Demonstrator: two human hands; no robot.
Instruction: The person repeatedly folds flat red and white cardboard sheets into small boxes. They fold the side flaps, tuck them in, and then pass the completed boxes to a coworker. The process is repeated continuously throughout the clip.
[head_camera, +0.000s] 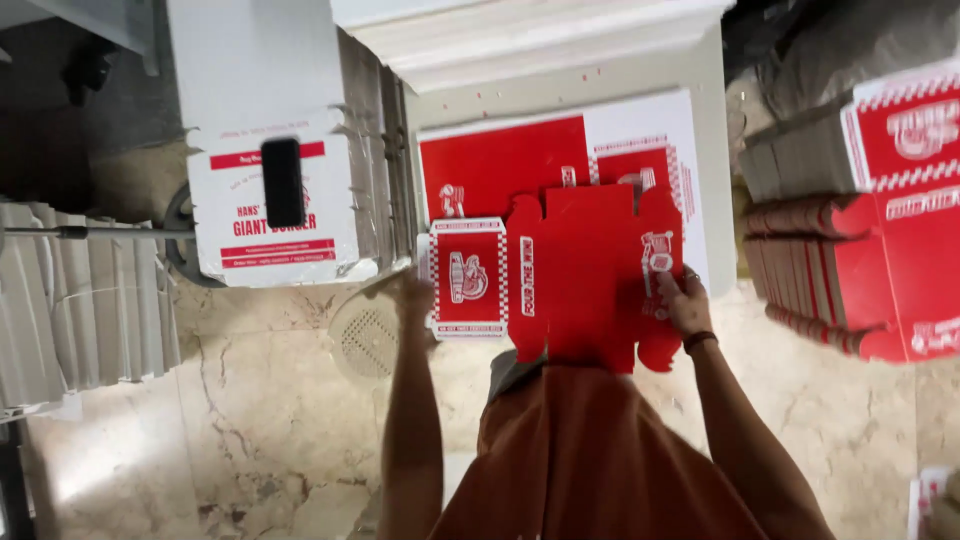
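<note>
Above the marble floor (250, 400), both hands, left hand (415, 300) and right hand (685, 303), grip a flat red carton blank (580, 275), long axis sideways.

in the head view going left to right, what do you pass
stack of white flat cartons → white box with red print → left hand → flat red carton held in both hands → right hand → stack of red cartons

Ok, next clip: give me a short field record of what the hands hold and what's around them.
Left hand: grips the left edge of the flat red box blank
Right hand: grips the blank's right edge
Blank: unfolded, held above the marble floor
Behind it: stack of flat blanks on a surface
Right side: pile of red folded cartons
Left side: white carton
</note>
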